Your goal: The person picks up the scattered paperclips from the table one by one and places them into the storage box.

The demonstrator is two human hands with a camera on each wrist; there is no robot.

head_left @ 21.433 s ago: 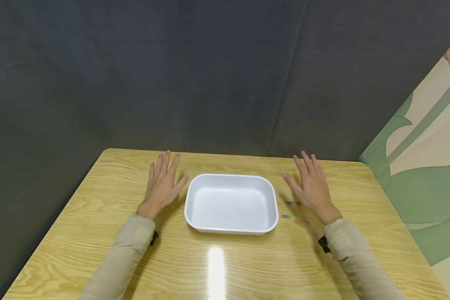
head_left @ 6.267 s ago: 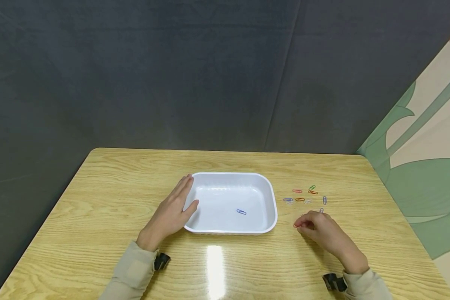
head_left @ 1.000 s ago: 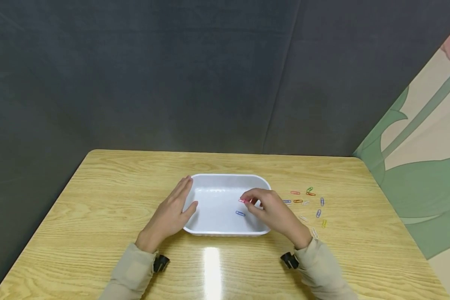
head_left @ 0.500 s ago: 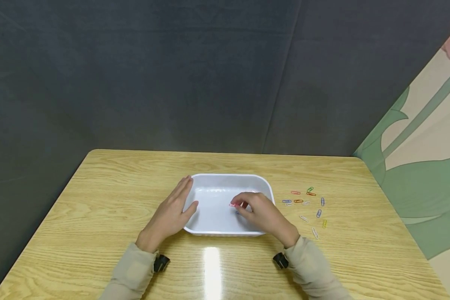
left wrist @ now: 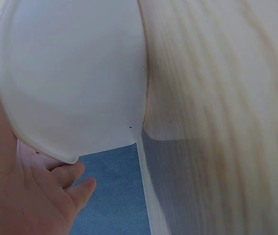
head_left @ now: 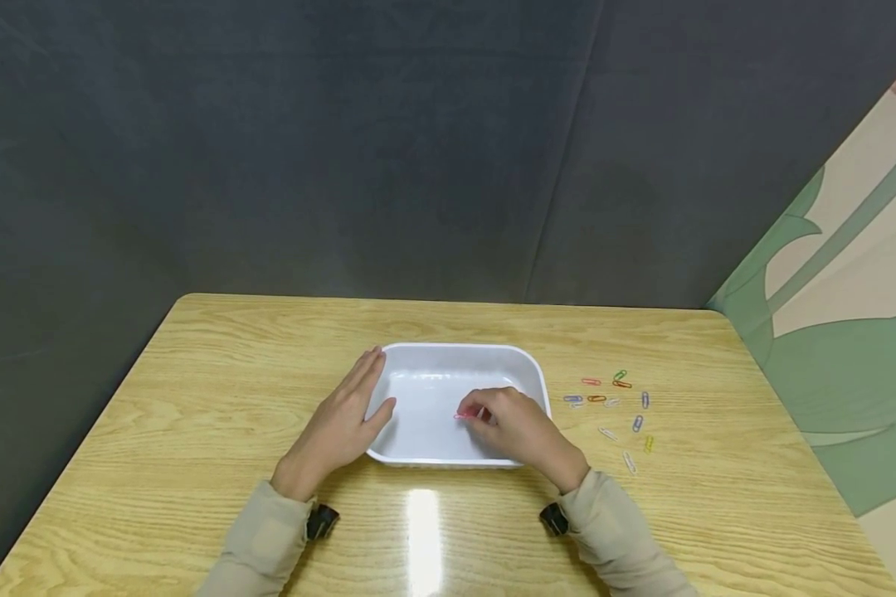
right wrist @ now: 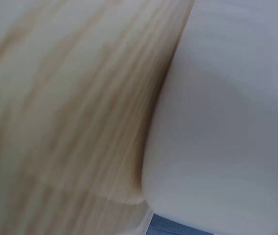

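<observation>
left hand [head_left: 336,431] blocks tray [head_left: 463,355] left rim; far rim open.

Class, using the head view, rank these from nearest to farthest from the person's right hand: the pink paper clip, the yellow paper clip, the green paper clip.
1. pink paper clip: pinched at the right hand fingertips, over the white tray.
2. yellow paper clip: on the table, to the right.
3. green paper clip: far right, toward the table's back.

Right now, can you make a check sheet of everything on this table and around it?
Surface: wooden table, glossy, glare near the front edge.
Job's things: white tray; pink paper clip over the tray.
Clutter: loose coloured paper clips on the table right of the tray.
Hands: left hand flat against the tray's left rim; right hand pinches the pink clip.
Cables: nothing seen.
Surroundings: dark grey wall; green patterned panel at right.
</observation>
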